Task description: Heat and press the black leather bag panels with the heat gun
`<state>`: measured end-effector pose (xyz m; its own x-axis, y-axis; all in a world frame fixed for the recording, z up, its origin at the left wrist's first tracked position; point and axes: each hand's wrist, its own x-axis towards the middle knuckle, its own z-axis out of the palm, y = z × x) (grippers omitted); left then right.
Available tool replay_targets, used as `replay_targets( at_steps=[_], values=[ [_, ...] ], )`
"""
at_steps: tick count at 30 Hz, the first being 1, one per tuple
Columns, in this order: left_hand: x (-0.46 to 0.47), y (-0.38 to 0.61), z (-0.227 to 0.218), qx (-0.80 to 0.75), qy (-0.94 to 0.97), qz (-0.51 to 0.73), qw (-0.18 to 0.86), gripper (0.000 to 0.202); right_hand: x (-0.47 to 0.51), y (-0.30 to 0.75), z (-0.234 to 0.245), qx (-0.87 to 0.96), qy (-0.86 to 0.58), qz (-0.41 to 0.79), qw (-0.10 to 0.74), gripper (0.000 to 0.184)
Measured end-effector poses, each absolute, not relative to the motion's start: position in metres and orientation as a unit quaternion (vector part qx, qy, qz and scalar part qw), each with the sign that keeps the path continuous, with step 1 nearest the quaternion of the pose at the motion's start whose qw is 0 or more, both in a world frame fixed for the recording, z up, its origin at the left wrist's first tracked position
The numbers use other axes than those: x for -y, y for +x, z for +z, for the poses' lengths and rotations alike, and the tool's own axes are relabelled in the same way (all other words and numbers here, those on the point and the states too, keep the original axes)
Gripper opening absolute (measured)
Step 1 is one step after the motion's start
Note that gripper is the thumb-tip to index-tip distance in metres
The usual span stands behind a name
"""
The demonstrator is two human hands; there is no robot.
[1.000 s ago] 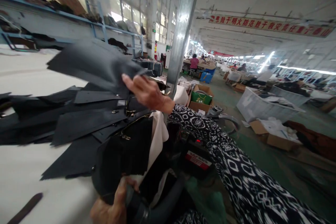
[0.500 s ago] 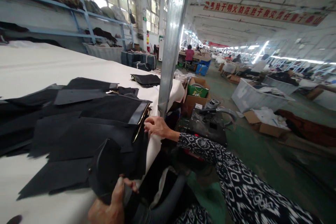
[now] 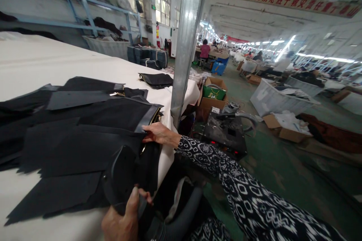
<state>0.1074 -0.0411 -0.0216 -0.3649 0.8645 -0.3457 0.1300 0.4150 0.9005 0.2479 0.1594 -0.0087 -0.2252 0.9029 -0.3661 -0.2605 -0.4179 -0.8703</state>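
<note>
Black fabric panels lie overlapped on the white table cover, left of the steel post. Left hand closed, gripping a rounded black piece at the near table edge. Right hand open, fingers extended, resting on the panels just beside a gold zip; dark grey hose lies near, below it.
</note>
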Motion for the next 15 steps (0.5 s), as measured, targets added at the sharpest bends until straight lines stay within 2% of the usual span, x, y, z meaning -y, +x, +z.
replay_targets(
  at_steps=[4, 10, 15],
  values=[
    [0.043, 0.119, -0.010, -0.701, 0.346, 0.438, 0.445, 0.037, -0.156, 0.243, -0.001, 0.373, -0.464, 0.694, 0.405, 0.027],
    [0.044, 0.124, -0.005, -0.679, 0.390, 0.445, 0.436, 0.039, -0.130, 0.251, 0.017, 0.543, -0.454, 0.587, 0.393, 0.053],
    [0.046, 0.127, -0.008, -0.680, 0.404, 0.454, 0.410, 0.040, -0.116, 0.257, 0.015, 0.603, -0.474, 0.519, 0.377, 0.053]
  ],
)
